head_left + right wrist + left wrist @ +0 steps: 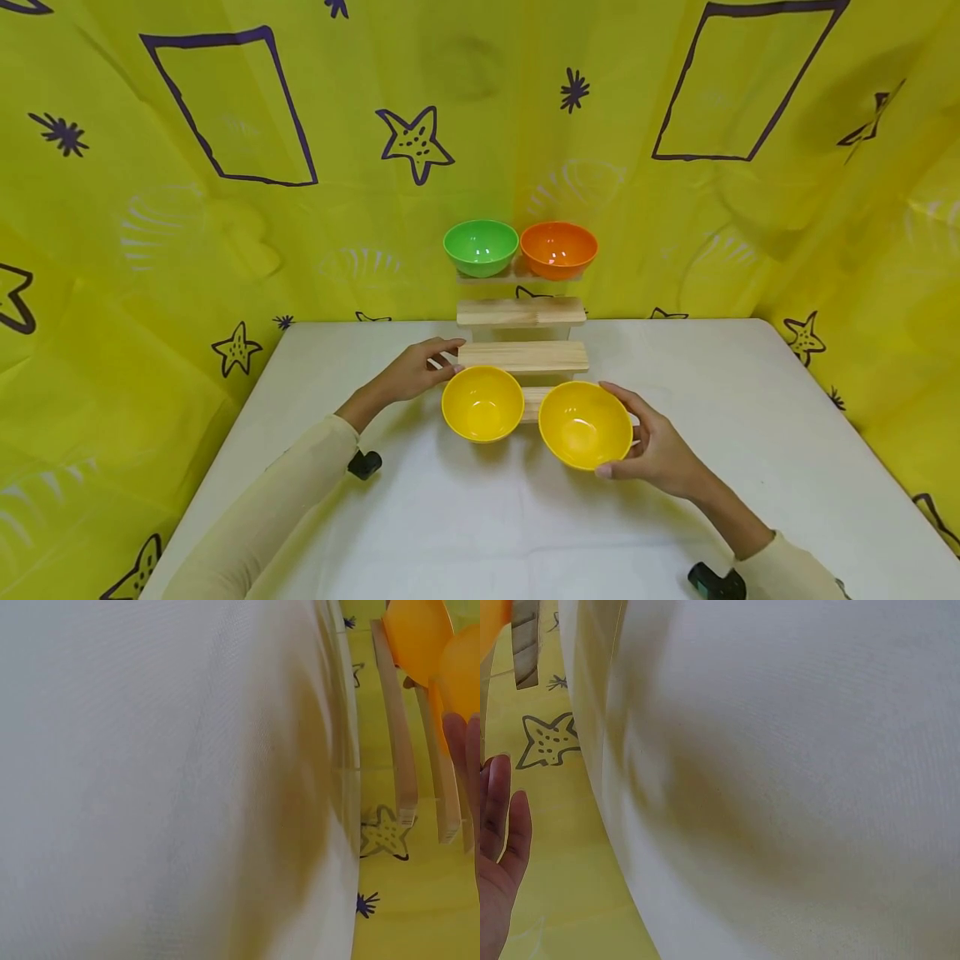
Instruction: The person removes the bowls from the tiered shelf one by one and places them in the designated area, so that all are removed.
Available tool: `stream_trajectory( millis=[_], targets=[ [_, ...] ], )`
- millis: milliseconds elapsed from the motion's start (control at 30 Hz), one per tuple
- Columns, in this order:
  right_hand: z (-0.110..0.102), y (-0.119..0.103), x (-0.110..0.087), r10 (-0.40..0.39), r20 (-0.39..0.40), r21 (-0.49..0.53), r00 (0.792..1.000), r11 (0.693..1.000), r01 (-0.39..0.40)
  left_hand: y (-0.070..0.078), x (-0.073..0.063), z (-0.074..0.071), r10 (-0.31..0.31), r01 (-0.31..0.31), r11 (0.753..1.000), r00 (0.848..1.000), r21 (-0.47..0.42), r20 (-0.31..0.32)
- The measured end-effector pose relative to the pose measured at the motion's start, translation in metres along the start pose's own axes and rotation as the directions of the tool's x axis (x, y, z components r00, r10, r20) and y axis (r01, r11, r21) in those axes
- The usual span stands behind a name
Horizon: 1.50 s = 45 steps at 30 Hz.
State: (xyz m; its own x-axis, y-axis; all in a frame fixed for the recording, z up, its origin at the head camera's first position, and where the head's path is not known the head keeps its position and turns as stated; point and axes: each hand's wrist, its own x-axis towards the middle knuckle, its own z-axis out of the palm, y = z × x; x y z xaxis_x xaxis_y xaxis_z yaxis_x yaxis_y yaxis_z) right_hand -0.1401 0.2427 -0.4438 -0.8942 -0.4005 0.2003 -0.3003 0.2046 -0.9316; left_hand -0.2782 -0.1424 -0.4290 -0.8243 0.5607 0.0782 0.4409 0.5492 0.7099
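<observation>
A right hand [660, 450] has its grip closed on a yellow bowl [586, 425], the thumb at the rim's 5 o'clock and a fingertip at 1 o'clock. Taking that bowl as the dial's centre, with 12 o'clock away from the wearer, a second yellow bowl [483, 404] sits at 9 o'clock, near but apart. Just beyond it, between 9 and 10 o'clock, a left hand [411, 372] holds its fingers loosely extended, clenched on nothing; whether its thumb touches the rim cannot be told. A stepped wooden stand [522, 357] climbs toward 11 o'clock, its lowest step showing between the two yellow bowls. Whether the gripped bowl rests on that step is hidden. On the top step, a green bowl [482, 247] stands at 11 o'clock and an orange bowl [559, 250] near 12.

The risk, as it looks from here: with the hold on one side only, the bowl could tip toward 9 o'clock and knock its neighbour off the narrow step onto the white table [750, 400]. A nudge from the left hand against the stand could unsettle the upper pair.
</observation>
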Motion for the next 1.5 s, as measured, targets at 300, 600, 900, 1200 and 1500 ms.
stream_trajectory(
  millis=[300,600,900,1200,1500],
  targets=[
    [0.001,-0.003,-0.006,-0.036,0.053,0.056,0.998,0.998,0.033,0.000,-0.003,0.002,-0.015,0.015,1.000,1.000,-0.007,0.013],
    [0.002,-0.005,-0.010,-0.044,0.097,0.096,0.994,0.995,0.034,0.001,-0.003,0.003,-0.010,0.010,1.000,1.000,-0.007,0.007],
    [0.001,-0.004,-0.012,-0.050,0.155,0.131,0.987,0.991,0.029,0.000,-0.002,0.002,-0.005,0.005,1.000,1.000,-0.015,0.010],
    [0.004,-0.004,-0.015,-0.023,0.203,0.156,0.979,0.988,-0.010,0.000,-0.001,0.001,0.000,0.000,1.000,1.000,-0.015,0.012],
    [0.010,-0.004,-0.016,0.005,0.238,0.152,0.971,0.988,-0.043,-0.001,0.000,-0.001,-0.008,0.008,1.000,1.000,-0.010,0.009]
  ],
)
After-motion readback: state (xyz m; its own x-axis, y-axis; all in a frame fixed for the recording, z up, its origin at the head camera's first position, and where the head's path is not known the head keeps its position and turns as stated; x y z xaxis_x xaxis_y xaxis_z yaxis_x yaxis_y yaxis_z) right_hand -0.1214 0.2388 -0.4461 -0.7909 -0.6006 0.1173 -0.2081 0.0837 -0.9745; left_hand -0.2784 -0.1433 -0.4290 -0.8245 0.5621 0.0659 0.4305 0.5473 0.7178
